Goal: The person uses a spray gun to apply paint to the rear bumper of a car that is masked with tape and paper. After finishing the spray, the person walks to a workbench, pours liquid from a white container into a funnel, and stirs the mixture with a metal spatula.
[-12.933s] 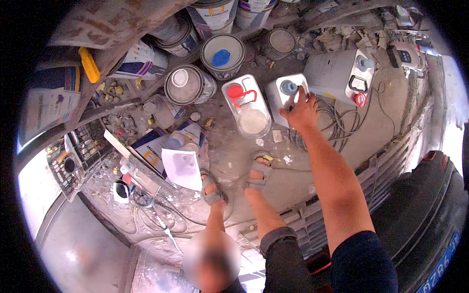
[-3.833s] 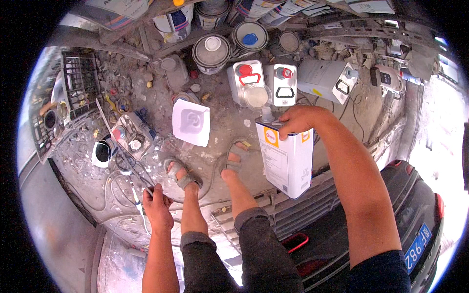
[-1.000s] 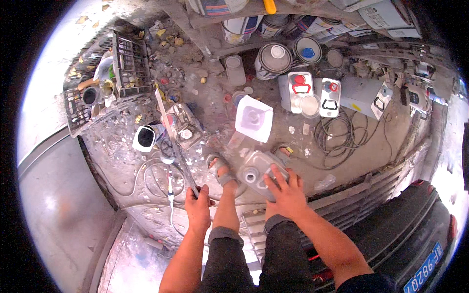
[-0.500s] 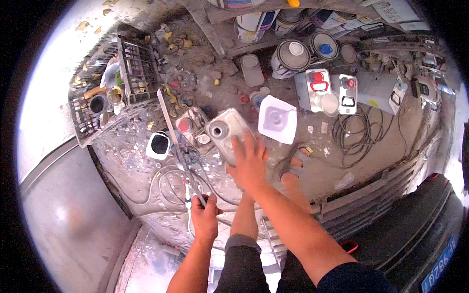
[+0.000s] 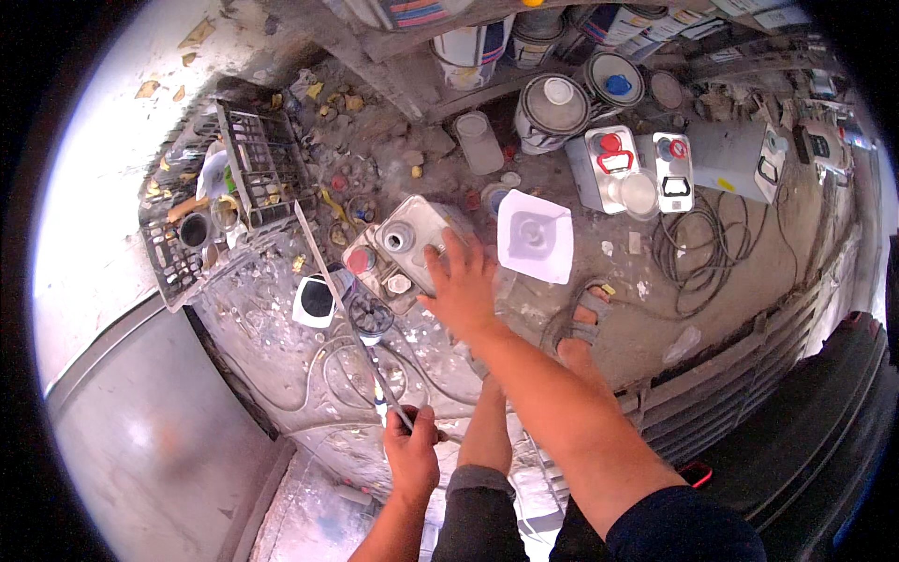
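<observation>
My left hand (image 5: pixel 412 451), low in the view, is closed round the lower end of a long thin flat strip (image 5: pixel 328 278). The strip slants up and left over the floor. My right hand (image 5: pixel 464 290) grips the right side of a dusty rectangular can (image 5: pixel 419 217), fingers spread over its top and thumb at the near edge. The can's round spout has no cap on it. Close against it stands another rectangular can with a red cap (image 5: pixel 361 259). A white square tub with a dark inside (image 5: pixel 316 300) is left of the strip.
A white square container (image 5: pixel 534 236) lies right of my right hand. Red-handled cans (image 5: pixel 609 169) and paint buckets (image 5: pixel 552 112) stand farther back. A coiled hose (image 5: pixel 698 248) lies at right, and a dirty plastic crate (image 5: pixel 262 155) at far left. My feet are below.
The rectangular can has shifted away and left with my right hand, closer behind the red-capped can. My left hand still holds the strip. The whole view has tilted slightly.
</observation>
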Demonstrator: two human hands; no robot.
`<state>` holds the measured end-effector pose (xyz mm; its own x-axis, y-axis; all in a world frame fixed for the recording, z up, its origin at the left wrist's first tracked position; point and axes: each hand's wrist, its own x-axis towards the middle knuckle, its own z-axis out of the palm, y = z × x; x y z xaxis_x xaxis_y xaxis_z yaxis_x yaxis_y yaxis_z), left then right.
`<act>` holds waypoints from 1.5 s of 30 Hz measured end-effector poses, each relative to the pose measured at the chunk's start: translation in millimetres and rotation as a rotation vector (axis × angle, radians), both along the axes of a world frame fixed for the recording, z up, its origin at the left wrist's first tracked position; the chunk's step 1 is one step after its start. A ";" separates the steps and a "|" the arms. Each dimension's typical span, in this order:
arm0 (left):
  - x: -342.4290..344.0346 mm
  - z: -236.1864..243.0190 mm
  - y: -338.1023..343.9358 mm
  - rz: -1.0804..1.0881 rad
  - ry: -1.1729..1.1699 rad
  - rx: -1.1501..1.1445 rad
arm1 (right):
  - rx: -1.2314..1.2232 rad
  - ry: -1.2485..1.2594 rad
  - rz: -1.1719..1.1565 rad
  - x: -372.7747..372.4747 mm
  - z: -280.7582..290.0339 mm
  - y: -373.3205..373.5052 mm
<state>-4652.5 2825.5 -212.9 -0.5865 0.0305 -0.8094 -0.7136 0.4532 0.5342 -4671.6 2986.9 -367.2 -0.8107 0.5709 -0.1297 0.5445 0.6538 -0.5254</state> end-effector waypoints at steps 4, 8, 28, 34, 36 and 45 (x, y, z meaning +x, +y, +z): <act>19.7 12.9 4.2 -0.014 -0.046 0.014 | 0.009 0.001 0.078 22.2 14.6 -6.4; 40.2 24.1 17.8 -0.012 -0.109 0.059 | -0.059 0.033 0.150 73.5 50.0 -7.8; 143.3 77.4 233.9 -1.087 0.148 0.329 | 0.218 0.225 0.228 292.8 200.5 224.6; 117.3 -16.5 263.6 -0.826 0.165 0.466 | 0.305 0.454 -0.168 308.2 194.2 288.3; 108.2 -58.4 272.6 -0.817 0.219 0.373 | 0.225 0.546 -0.361 306.7 188.0 291.2; 109.8 -185.6 306.6 -0.503 0.107 0.370 | 0.070 0.401 -0.393 272.5 125.5 295.2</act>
